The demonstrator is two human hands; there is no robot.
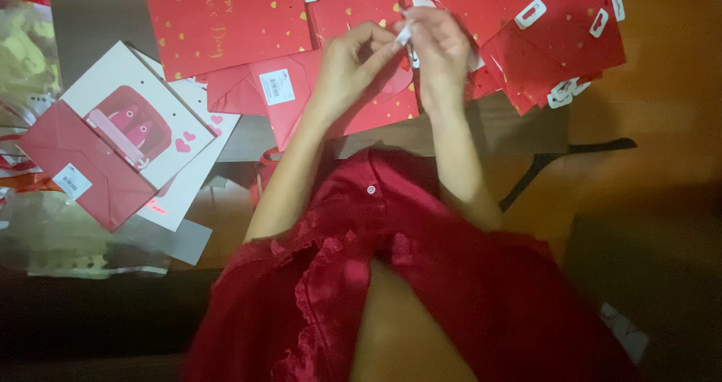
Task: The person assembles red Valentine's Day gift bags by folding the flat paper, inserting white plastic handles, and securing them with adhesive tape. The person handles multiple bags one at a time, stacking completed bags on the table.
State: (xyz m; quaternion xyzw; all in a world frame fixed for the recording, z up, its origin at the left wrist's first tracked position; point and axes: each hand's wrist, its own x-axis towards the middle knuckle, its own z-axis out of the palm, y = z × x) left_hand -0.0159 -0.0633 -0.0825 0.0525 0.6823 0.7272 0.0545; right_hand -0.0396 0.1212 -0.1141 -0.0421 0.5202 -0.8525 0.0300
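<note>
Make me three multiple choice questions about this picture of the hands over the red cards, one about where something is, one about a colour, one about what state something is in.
1. Where does the white card with the pink and red picture lie?
A. left of the hands
B. right of the hands
C. on the red garment

2. What colour are the little hearts on the red cards at the top?
A. blue
B. gold
C. black

3. How do the left hand and the right hand stand?
A. both flat on the table
B. far apart
C. raised together, pinching a small white piece

Answers:
1 A, the card sits at the picture's left, partly under a red envelope.
2 B, the specks scattered on the red show gold.
3 C, the fingertips of both meet on the white piece above the cards.
</note>
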